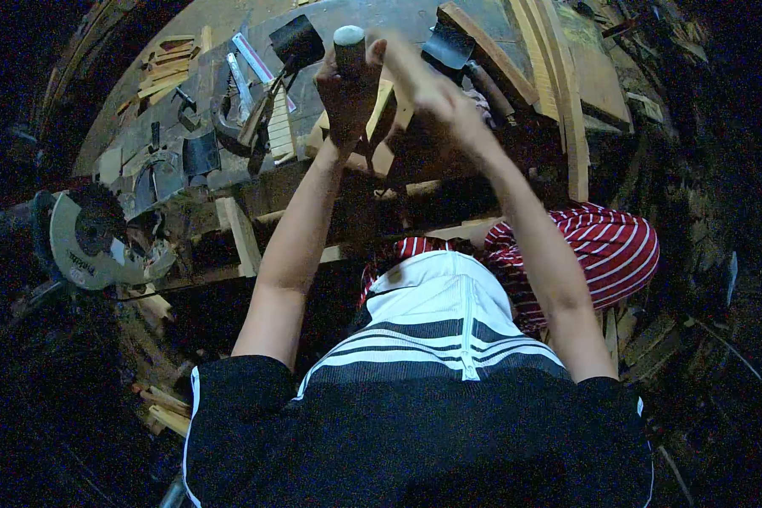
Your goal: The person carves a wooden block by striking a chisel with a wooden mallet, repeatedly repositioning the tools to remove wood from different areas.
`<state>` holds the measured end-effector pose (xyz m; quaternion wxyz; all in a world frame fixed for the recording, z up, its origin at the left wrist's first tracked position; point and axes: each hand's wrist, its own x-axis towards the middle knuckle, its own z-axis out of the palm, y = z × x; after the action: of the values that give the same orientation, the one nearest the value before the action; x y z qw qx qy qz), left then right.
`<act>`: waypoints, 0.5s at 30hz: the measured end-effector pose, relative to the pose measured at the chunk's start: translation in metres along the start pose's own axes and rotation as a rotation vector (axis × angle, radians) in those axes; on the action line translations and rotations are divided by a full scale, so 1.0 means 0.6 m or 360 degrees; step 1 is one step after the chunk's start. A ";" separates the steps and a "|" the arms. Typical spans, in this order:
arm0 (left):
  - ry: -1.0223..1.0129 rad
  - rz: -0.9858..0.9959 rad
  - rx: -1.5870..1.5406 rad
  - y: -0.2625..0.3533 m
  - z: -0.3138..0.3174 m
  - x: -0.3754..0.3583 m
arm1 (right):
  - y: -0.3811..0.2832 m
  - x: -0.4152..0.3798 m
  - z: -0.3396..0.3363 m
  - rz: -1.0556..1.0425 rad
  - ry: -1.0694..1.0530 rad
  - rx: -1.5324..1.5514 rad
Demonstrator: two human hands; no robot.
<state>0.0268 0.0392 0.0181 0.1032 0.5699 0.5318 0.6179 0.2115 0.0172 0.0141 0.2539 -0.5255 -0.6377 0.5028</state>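
Note:
My left hand (353, 106) is closed around a thick dark handle, its round pale end (349, 35) facing up at me. The tool's lower part is mostly hidden by the hand. Just beneath lies a wooden block (384, 157) at the near edge of the workbench (229, 173). My right hand (438, 100) is raised beside the left one, to its right. Motion smears it, with a pale elongated blur reaching toward the left hand. Its fingers, and anything in them, cannot be made out.
Left on the bench are a C-clamp (225, 127), a dark metal blade (201, 154) and wood strips (165, 72). A dark plate (296, 41) and a curved metal blade (449, 44) lie farther back. Long boards (559, 76) run along the right. A circular saw (85, 241) sits lower left.

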 end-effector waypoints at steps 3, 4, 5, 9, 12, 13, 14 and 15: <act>-0.0001 0.0087 0.0197 0.011 -0.008 -0.002 | -0.070 0.042 -0.055 -0.0526 0.0209 0.0098; 0.0032 0.0107 0.0134 0.012 -0.007 -0.001 | -0.140 0.028 -0.073 -0.0946 0.0428 -0.0165; 0.0032 0.0113 0.0122 0.010 -0.006 0.000 | -0.177 0.006 -0.076 -0.0482 0.0384 0.0311; -0.0043 0.0335 0.0390 -0.018 -0.007 -0.007 | -0.228 -0.016 -0.049 -0.1136 0.0238 0.0090; -0.0020 0.0328 -0.0318 -0.053 0.003 -0.023 | -0.228 -0.024 -0.047 -0.0878 0.0331 -0.1081; 0.0019 0.0365 -0.0118 -0.046 0.005 -0.022 | -0.232 -0.016 -0.055 -0.0891 0.0327 -0.1094; 0.0045 0.0378 0.0098 -0.029 -0.002 -0.027 | -0.234 -0.008 -0.061 -0.0998 0.0311 -0.0868; 0.0059 -0.0129 -0.0690 -0.010 0.006 -0.033 | -0.236 0.000 -0.063 -0.1088 0.0295 -0.0630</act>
<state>0.0335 0.0292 0.0009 0.2382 0.5011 0.4108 0.7235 0.1850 0.0393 0.1565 0.3568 -0.3648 -0.8346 0.2075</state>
